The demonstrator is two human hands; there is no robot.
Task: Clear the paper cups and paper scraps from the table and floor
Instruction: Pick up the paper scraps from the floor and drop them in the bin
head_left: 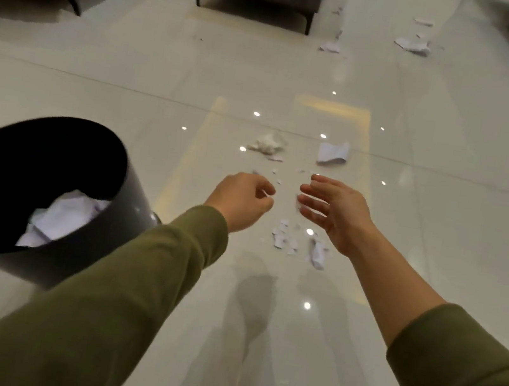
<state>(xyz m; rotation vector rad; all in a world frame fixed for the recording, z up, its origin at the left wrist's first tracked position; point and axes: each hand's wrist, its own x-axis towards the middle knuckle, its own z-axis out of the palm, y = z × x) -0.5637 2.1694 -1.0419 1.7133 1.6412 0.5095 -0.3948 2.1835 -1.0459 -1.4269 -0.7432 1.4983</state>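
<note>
Olive-green sleeves [96,301] reach out over the glossy pale tiled floor [441,222]
Left hand [242,197] is loosely curled, pinching something or not I cannot tell; right hand [337,209] is spread above small torn white paper scraps [282,237] on the floor; round dark-grey bin [132,200] stands left

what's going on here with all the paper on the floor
A person in olive sleeves reaches both hands over a glossy floor strewn with torn paper scraps. The right hand is open, fingers spread; the left hand has curled fingers, and whether they pinch a scrap is unclear. A black bin on their left already holds crumpled paper. More scraps lie farther off.
</note>
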